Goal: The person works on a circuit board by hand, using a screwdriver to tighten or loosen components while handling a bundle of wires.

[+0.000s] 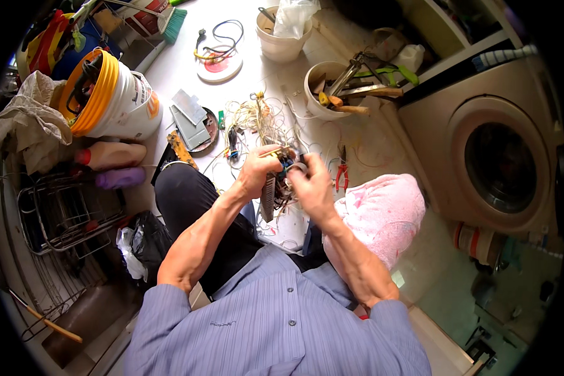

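Note:
My left hand (257,172) is closed on an electronic part with wires (286,161), which shows blue, dark and coppery bits; a grey ribbed strip (267,199) hangs down below the fingers. From the other side my right hand (312,187) meets the same part, its fingers bent inward and partly smeared by motion. What lies between those fingertips is too blurred to name. Just beyond the hands spreads a tangle of pale wires (257,118). Red-handled pliers (342,177) lie on the floor to the right of my right hand.
A pink towel (382,210) covers my right knee. Farther off stand a tool-filled bucket (323,94), another white bucket (281,47) and a coiled cable (222,45) on a round disc. An orange-rimmed bucket (122,103) stands left; a washing machine (438,119) stands right.

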The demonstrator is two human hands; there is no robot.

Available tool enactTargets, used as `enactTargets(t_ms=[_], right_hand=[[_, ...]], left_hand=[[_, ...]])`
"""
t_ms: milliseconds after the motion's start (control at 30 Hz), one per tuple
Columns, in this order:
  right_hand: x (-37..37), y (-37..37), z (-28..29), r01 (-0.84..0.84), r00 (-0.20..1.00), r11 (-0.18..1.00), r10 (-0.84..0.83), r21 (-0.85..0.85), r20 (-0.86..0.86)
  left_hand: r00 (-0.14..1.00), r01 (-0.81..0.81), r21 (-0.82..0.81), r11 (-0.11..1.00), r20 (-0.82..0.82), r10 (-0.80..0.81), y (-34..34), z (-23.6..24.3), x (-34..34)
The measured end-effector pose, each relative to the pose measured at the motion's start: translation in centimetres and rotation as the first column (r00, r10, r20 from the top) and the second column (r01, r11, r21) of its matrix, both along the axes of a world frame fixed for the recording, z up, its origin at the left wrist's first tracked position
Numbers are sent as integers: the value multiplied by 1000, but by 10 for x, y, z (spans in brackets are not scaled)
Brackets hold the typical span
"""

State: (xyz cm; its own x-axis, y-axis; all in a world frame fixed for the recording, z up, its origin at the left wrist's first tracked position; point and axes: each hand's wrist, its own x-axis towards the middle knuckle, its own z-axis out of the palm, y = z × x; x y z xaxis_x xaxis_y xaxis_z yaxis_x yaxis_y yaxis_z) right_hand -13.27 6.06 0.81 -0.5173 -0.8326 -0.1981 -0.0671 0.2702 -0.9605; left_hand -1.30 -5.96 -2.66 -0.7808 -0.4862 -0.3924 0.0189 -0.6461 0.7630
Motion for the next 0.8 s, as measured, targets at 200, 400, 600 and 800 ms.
enactTargets(t_ms=[200,400,600,800], right_hand=[[17,6,7,-123,949,991,104,-48,-297],[-7,6,-10,-18,982,998,7,-56,-189],[-40,12,-3,84,970,996,-78,-18,229],[-12,9,-1,114,963,985,-78,-129,258]], left_hand=[[997,-22,9,1000,-72,22,7,1,2],[1000,-2,59,998,-20,3,5,5,1],[992,-106,75,992,-57,110,6,-1,-3],[996,-70,127,989,-52,77,3,-7,3]])
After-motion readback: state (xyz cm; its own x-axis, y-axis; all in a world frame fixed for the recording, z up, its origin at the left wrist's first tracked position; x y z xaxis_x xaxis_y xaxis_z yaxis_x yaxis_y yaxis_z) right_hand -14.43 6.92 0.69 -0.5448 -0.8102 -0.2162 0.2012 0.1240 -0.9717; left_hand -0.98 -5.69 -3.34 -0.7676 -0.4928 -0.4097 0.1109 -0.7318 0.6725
